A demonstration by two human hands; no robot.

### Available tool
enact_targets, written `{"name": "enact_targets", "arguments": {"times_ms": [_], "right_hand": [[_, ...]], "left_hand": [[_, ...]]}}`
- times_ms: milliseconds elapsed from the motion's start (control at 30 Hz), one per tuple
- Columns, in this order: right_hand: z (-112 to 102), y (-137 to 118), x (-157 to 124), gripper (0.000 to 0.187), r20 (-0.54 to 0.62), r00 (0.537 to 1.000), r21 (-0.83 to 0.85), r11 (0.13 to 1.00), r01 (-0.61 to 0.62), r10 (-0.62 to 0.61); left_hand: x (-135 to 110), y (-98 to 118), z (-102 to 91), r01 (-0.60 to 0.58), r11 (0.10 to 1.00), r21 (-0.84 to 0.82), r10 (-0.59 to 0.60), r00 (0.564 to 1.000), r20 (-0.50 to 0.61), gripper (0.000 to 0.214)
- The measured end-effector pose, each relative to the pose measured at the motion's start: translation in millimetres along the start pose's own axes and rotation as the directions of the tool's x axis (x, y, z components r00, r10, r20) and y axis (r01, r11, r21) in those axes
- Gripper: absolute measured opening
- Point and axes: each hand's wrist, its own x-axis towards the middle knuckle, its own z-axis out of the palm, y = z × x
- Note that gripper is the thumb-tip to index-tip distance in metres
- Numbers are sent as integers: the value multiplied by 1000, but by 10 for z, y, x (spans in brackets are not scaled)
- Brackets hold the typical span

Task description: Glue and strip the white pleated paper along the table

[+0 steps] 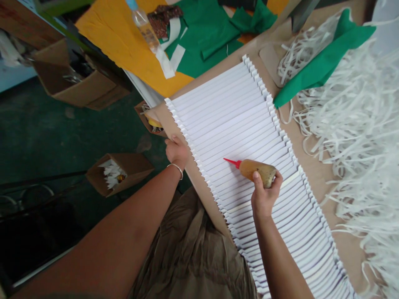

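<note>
My right hand (267,195) is wrapped round a glue bottle (254,170) with a long red nozzle and amber contents. The bottle lies nearly level over a long row of overlapping white paper strips (224,133), its tip pointing left. The strips have folded, notched ends along both sides. My left hand (176,150) is closed at the table's left edge, beside the strip ends. Whatever its curled fingers hold, if anything, is hidden.
White shredded strips (358,137) are heaped on the right, with green cloth (324,66) on them. A clear bottle (145,27) lies on yellow cloth (115,37) at the back. Cardboard boxes (134,166) stand on the floor left of the brown-covered table (208,203).
</note>
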Motion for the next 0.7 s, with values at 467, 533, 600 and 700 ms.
{"name": "enact_targets", "arguments": {"times_ms": [467, 533, 600, 700], "right_hand": [[95, 27, -401, 78, 202, 903, -99, 910, 403, -378], [50, 19, -347, 81, 290, 824, -3, 860, 509, -487], [-21, -35, -244, 79, 367, 728, 99, 802, 589, -579], [-149, -202, 31, 74, 281, 735, 109, 782, 614, -617]], "left_hand": [[1, -16, 11, -15, 1000, 23, 15, 1000, -3, 54], [-2, -11, 4, -15, 999, 29, 15, 1000, 2, 54], [-12, 0, -12, -14, 1000, 28, 14, 1000, 5, 54], [-23, 10, -30, -6, 1000, 25, 6, 1000, 3, 54]]}}
